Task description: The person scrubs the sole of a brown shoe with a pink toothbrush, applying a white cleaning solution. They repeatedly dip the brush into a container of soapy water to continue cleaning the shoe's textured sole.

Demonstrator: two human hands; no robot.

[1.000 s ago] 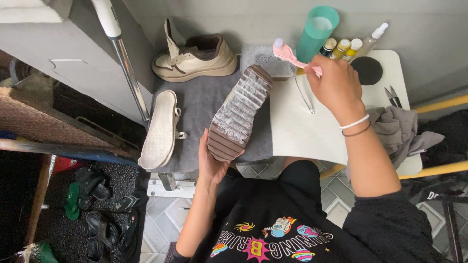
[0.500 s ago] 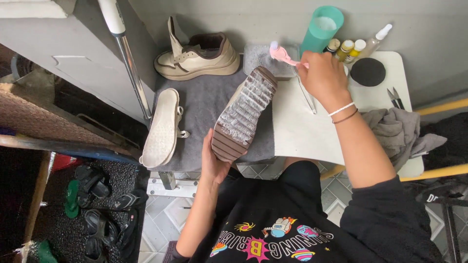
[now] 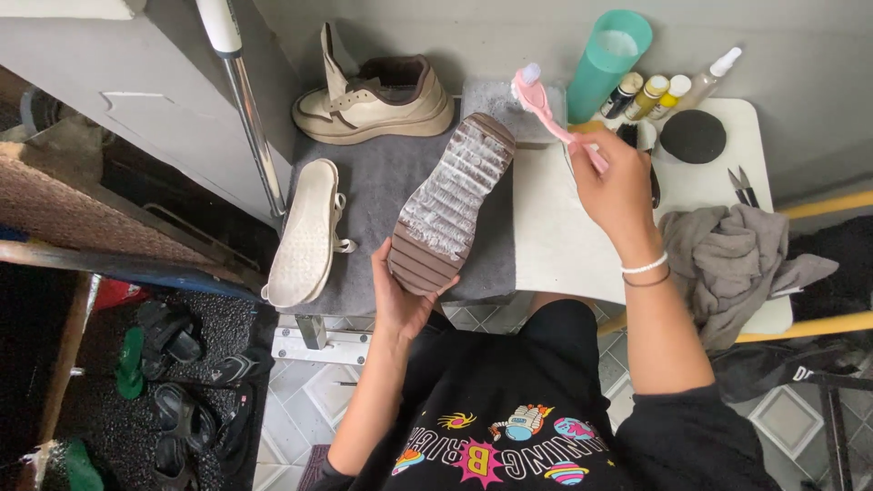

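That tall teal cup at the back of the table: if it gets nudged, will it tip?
Probably easily. The teal cup is tall and narrow, so likely top-heavy. It stands crowded against small bottles, so a tip might knock those. The right hand with the pink brush works close by.

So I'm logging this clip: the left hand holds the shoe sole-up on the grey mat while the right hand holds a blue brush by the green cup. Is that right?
Not quite: the brush is pink, not blue, as the head view shows. The rest stands: the left hand holds the shoe sole-up on the grey mat, and the right hand holds the brush by the green cup.
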